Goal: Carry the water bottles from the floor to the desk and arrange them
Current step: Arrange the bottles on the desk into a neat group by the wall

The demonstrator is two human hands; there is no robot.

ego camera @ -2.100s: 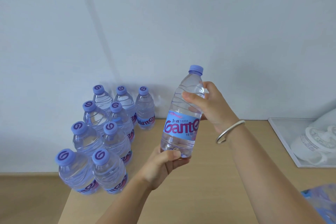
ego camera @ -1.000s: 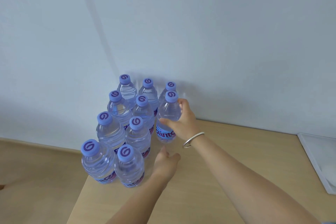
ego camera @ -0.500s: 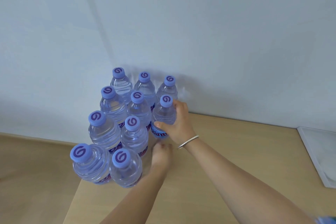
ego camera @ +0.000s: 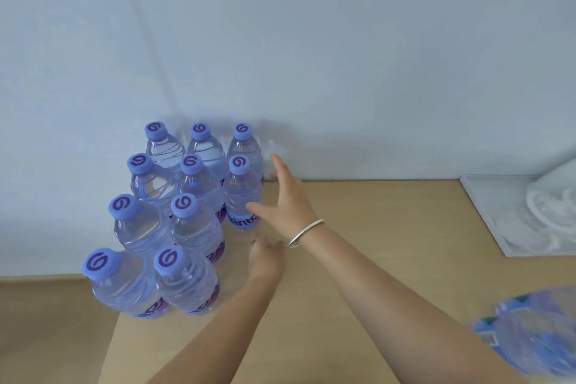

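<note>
while the right hand (ego camera: 288, 199) spreads beside it, the bottle (ego camera: 241, 196) reads "gante".

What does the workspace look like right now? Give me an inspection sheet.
Surface: wooden desk against a pale wall.
Job's things: ten bottles upright at the desk's left back corner, four in each of the left two columns, two in the right column; the newest stands front of that column.
Clutter: white tray at the right edge, white items on it, blurred; blurred blue plastic lower right.
Grippers: right hand open beside the newest bottle, contact unclear; left hand low near its base, fingers not clearly seen.
Cables: nothing seen.
Surroundings: wooden floor left of the desk.
</note>
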